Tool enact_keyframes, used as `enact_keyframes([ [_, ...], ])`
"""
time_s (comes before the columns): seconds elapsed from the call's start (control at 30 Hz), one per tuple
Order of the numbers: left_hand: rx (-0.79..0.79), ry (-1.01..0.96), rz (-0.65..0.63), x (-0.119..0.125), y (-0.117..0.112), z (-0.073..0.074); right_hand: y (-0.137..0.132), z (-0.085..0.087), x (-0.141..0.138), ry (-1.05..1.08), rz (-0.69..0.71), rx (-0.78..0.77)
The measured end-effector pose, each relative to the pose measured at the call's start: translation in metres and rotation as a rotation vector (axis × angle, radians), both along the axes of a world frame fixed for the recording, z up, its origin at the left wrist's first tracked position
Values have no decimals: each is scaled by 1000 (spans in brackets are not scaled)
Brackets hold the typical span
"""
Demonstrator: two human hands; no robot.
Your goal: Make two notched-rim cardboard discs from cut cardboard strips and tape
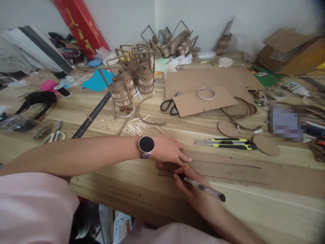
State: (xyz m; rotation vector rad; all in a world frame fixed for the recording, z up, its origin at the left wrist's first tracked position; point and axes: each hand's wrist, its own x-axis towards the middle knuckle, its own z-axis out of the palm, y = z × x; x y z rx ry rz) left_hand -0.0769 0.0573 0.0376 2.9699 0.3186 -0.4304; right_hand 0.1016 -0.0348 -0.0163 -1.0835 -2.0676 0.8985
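Observation:
My right hand grips a pen, its tip down at the left end of a long cardboard strip. My left hand, with a watch on the wrist, lies on that same end with fingers stretched out. Dark lines run along the strip. Just beyond it rests a yellow and black utility knife, its blade pointing left. Two cardboard discs lie by the knife; one disc is at its right end. Part of the strip's left end is hidden under my hands.
Small lidded baskets with tall handles stand beyond my left hand, near scattered short sticks. Black-handled scissors touch a cardboard sheet bearing a ring. White-handled scissors lie left. A cardboard box stands back right.

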Motion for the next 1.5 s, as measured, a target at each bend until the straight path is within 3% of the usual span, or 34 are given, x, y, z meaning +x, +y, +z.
enact_keyframes([
  [0.27, -27, -53, 22, -1, 0, -2, 0, 8, 23, -30, -52, 65],
  [0.63, -24, -20, 30, 0, -2, 2, -1, -3, -7, 18, 41, 35],
  [0.83, -31, -59, 26, -1, 0, -2, 0, 2, 12, 5, -32, 31],
  [1.0, -86, 6, 52, 2, -1, 3, -1, 10, 26, -20, -88, 73],
  [1.3, -6, 62, 25, 3, -4, 12, -1, 4, -6, 22, 22, 74],
  [1.5, -55, -14, 55, 2, -3, 5, 3, 2, 3, 11, 3, 55],
])
